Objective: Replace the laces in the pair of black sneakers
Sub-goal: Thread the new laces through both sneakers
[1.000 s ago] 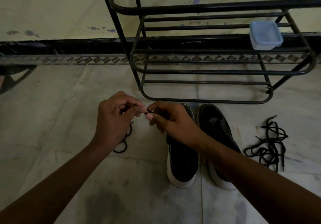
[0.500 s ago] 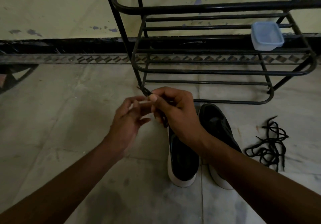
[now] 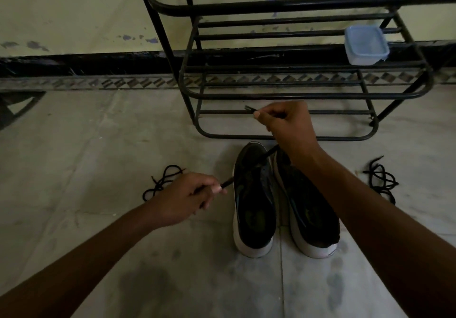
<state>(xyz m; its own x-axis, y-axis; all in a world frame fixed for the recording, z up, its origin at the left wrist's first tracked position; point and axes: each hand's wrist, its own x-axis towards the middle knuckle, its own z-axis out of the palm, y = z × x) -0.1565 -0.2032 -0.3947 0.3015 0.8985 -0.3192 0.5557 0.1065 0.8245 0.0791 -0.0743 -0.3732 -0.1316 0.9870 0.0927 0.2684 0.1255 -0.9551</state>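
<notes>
2 black sneakers with white soles stand side by side on the tiled floor (image 3: pixel 98 145), toes toward a black metal shoe rack (image 3: pixel 296 95) and heels toward the person. the right hand (image 3: pixel 288 125) is raised above the toes and in front of the rack's lowest bars. its thumb and fingers are curled, pinching a black lace (image 3: pixel 270 151). a short tip pokes out past the thumb, and the rest drops from under the hand to the toe area of the left-side sneaker (image 3: pixel 254 206). the right forearm crosses over the right-side sneaker (image 3: pixel 308 216) and hides part of its toe and outer edge.

the left hand (image 3: pixel 187 199) is low, just beside the left-side sneaker. its fingers are curled and it pinches a lace end (image 3: pixel 227 183) whose tip points at the shoe's side. i cannot tell whether this end and the lace in the right hand are 1 piece.

behind the left hand a loose lace (image 3: pixel 162 182) lies looped on the floor, partly covered by the knuckles. on the far side of the right arm a tangled lace heap (image 3: pixel 381 179) lies well apart from the shoes. a pale blue lidded plastic box (image 3: pixel 366 45) sits on a rack shelf at the right. the rack stands against a yellowish wall (image 3: pixel 74 9) with a black skirting band. a dark object (image 3: pixel 14 105) shows at the left edge, too cut off to identify.
</notes>
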